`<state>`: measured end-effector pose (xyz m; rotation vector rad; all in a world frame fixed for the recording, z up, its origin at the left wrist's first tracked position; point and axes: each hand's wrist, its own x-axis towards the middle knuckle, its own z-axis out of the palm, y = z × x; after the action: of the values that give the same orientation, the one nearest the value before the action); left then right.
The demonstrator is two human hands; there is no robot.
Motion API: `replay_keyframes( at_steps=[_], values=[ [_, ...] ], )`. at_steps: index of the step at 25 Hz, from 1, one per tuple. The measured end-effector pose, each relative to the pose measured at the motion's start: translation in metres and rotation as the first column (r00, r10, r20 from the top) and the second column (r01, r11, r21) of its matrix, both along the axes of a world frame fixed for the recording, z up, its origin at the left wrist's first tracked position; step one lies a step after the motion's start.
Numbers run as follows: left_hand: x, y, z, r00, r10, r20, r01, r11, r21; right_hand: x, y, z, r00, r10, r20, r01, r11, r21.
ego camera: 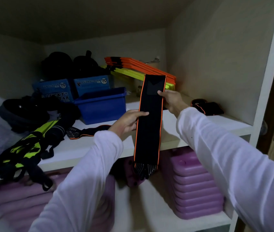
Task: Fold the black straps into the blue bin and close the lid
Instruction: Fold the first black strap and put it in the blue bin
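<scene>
White shelf (149, 104) inside a dim cupboard, used here as the landmark. Below the shelf: stacked purple plastic cases (194, 186) at right, folded pink-purple mats (21, 200) at left. Both arms in white sleeves (233, 158) reach up across the shelf's front edge.

Black strap with orange edging (149, 118) is held stretched out flat, nearly upright, in front of the shelf; its top end is above the shelf board, its striped fringed bottom end (145, 170) hangs below the shelf edge. Right hand (171, 101) pinches the strap near the top, thumb on the front face. Left hand (129, 122) grips the strap's left edge about midway, thumb across the front.

Blue bin (102, 106) sits on the shelf, left of the held strap, open top, lid not on it. Behind the bin on the shelf: two blue "Lucky Star 70" boxes (72, 88), dark round gear (69, 64) at the back. Orange and yellow flat bars (138, 69) stacked at the shelf's rear, behind the strap's top.

Shelf left side: black bundle (24, 111), neon-yellow and black harness (24, 148) overhanging the front edge. A second orange-edged strap (86, 131) lies flat on the shelf in front of the bin. A third, rolled strap (206, 107) lies on the shelf's right end.
</scene>
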<state>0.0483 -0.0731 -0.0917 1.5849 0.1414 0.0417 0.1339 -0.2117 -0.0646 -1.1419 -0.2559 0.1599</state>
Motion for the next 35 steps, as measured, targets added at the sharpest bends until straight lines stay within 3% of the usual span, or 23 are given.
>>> replay_keyframes(
  at_steps=[11, 17, 28, 35],
  values=[
    [-0.015, 0.009, -0.016, 0.936, -0.224, -0.272, 0.241, 0.97, 0.033, 0.015, -0.012, 0.003, 0.981, -0.141, -0.13, 0.16, 0.975, 0.153],
    [-0.027, 0.028, -0.013, 0.913, -0.218, -0.345, 0.296, 0.936, 0.192, 0.023, -0.026, 0.0, 0.967, -0.168, -0.193, 0.212, 0.948, 0.236],
    [-0.066, 0.102, 0.001, 0.932, 0.012, -0.362, 0.066, 0.977, 0.203, 0.021, -0.033, -0.02, 0.927, -0.199, -0.318, 0.299, 0.904, 0.305],
    [-0.098, 0.139, 0.005, 0.929, 0.329, -0.171, -0.26, 0.907, 0.331, 0.018, -0.01, -0.038, 0.965, -0.15, -0.214, 0.162, 0.986, 0.037]
  ],
)
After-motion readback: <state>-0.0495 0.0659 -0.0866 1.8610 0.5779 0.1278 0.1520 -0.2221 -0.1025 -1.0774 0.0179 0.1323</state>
